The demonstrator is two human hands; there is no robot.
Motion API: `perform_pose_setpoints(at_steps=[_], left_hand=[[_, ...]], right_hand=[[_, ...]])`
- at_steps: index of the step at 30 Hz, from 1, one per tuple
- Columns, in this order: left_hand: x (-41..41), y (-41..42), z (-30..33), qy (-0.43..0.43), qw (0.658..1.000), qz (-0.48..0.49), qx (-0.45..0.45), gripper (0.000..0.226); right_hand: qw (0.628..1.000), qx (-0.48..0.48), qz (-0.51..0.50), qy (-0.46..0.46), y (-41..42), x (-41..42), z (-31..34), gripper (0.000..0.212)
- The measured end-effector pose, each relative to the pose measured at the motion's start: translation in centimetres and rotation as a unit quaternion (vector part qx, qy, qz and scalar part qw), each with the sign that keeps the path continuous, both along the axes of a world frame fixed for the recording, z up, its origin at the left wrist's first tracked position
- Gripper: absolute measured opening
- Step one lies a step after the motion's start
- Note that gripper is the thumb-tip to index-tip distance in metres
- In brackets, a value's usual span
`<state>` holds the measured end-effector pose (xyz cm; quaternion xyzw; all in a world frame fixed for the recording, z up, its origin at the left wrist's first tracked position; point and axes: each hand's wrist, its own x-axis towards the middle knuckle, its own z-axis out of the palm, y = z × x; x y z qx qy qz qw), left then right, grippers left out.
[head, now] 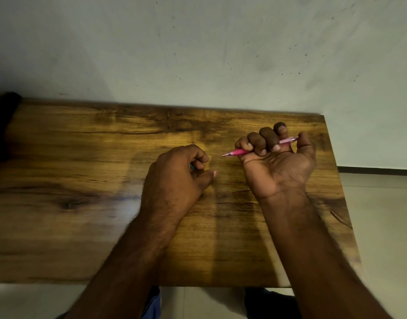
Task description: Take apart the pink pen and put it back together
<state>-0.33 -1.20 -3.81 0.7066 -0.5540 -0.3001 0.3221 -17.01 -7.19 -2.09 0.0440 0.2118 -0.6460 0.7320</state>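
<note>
Pen grip, right side: pink pen [260, 147] lies across the upturned right hand [278, 162], fingers curled over its barrel, thumb near the clicker end. Tip sticks out to the left, clear of the wooden surface [83, 157]; the pen is held above it, not resting on it. Left hand [177, 171] sits loosely fisted just beside the tip, not touching the pen. A sliver of something teal shows inside that fist; cannot tell what it is or whether it is gripped.

Handling judgement: light, stiff plastic, smooth barrel, likely slick under a twist. Pen looks whole. Best holds are probably 2: right hand keeping the rear barrel, left pinching the tapered front section to unscrew. Inner refill and spring, if any, would be small and easily lost.
</note>
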Motion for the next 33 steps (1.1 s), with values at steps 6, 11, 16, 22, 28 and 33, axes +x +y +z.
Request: perform_pose_setpoints(at_steps=[6,11,16,22,28,33], left_hand=[[0.03,-0.01,0.15,-0.009,1.0,0.001,-0.006,0.024],[-0.04,0.02,0.03,-0.001,1.0,-0.002,-0.002,0.024],[0.01,0.06,0.01,-0.009,1.0,0.0,0.001,0.024],[-0.02,0.14,0.09,-0.019,1.0,-0.001,-0.004,0.025],[-0.03,0.14,0.14,-0.023,1.0,0.002,-0.005,0.022],[0.09,0.05,0.38,-0.038,0.999,0.005,-0.023,0.016]], right_hand=[[1.0,0.005,-0.003,0.013,-0.01,0.11,-0.17,0.045],[1.0,0.005,-0.004,0.005,-0.01,-0.02,-0.29,0.049],[1.0,0.006,-0.001,0.004,-0.11,-0.08,-0.32,0.05],[1.0,0.007,-0.012,0.006,-0.14,-0.19,-0.45,0.045],[1.0,0.015,-0.018,0.004,-0.24,-0.37,-0.42,0.042],[1.0,0.019,-0.011,0.006,-0.22,-0.24,-0.21,0.047]])
